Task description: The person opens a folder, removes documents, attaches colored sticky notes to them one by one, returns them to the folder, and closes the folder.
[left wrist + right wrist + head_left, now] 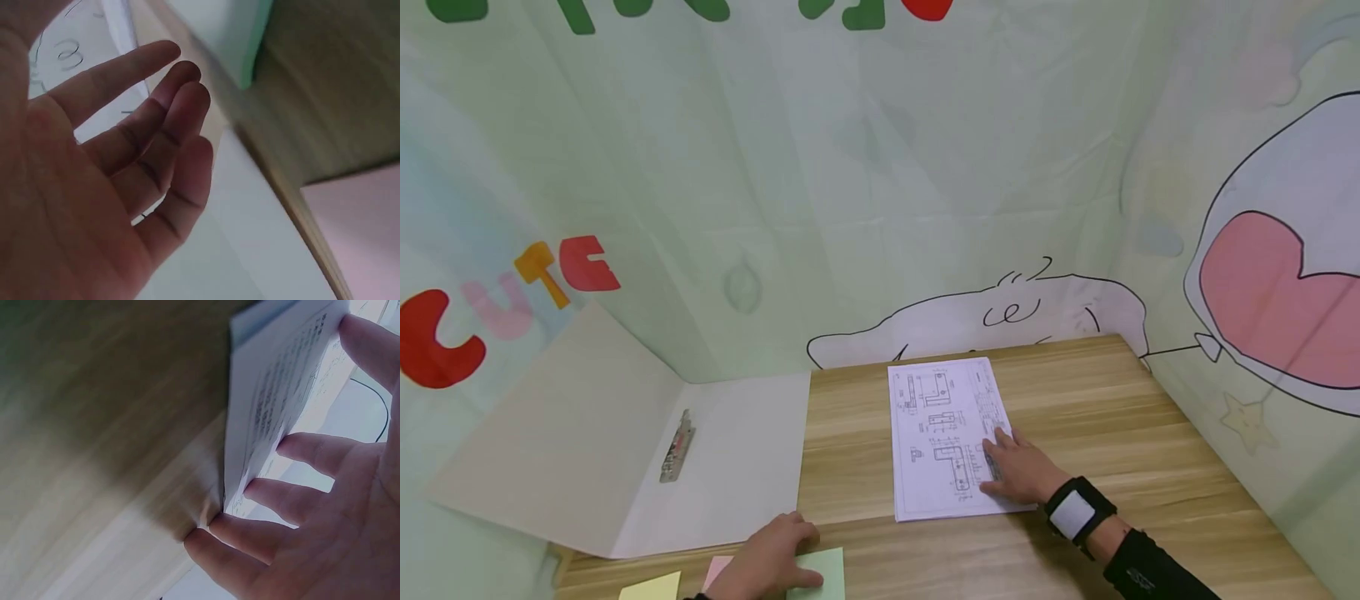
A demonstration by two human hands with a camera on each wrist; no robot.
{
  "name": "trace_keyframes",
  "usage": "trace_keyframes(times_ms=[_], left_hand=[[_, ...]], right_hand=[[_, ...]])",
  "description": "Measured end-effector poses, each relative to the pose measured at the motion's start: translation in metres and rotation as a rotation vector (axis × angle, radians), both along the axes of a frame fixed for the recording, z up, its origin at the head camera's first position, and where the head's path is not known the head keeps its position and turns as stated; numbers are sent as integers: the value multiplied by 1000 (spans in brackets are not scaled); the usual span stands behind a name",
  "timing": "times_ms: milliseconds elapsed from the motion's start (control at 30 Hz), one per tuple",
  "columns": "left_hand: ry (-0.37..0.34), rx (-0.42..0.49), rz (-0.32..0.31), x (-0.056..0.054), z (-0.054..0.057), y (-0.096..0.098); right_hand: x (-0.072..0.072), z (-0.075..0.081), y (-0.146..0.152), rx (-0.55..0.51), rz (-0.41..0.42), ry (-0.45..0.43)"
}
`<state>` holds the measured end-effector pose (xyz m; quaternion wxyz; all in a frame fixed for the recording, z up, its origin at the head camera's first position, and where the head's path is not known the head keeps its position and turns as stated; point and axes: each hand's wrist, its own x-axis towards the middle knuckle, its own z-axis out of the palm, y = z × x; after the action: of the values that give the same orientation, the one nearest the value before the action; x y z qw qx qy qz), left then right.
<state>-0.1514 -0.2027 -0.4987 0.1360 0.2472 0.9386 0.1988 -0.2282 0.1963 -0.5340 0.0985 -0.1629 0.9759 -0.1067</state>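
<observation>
A stack of printed sheets with technical drawings [936, 433] lies on the wooden table. My right hand [1026, 471] rests its fingertips on the right side of the stack, near its lower corner. In the right wrist view, the fingers of that hand are spread along the edge of the sheets [275, 394]. My left hand [767, 558] hovers by a green paper pad [827, 571], its fingers loosely bent. Nothing lies in its palm in the left wrist view, where the green pad [253, 56] and a pink paper pad [359, 225] appear beyond the fingers.
A white folder [745, 467] stands opened at the left, its cover leaning on the curtain and a metal clip [677, 450] at its spine. Yellow paper [651, 587] lies at the front edge. A printed curtain [850, 208] encloses the table's back and sides.
</observation>
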Motion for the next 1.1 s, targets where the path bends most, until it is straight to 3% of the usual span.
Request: trace_keyframes(times_ms=[133,233,500,633,833,933,1100], left_hand=[[69,-43,-60,4,-7,7],[107,-53,-69,5,-9,10],[119,-56,-38,5,-10,15],[63,-31,-15,6,-9,16],[-90,152,0,6,-9,18],[-87,264,-17,4,-13,20],[30,413,79,1,-15,27]], right_hand=[[-2,0,2,13,9,12],[-2,0,2,14,13,9],[-1,1,2,-11,-5,0],[0,1,0,-33,-17,-6],[1,1,-1,-40,-29,-21],[2,1,-1,-48,-33,-33],[2,1,-3,-67,-20,19]])
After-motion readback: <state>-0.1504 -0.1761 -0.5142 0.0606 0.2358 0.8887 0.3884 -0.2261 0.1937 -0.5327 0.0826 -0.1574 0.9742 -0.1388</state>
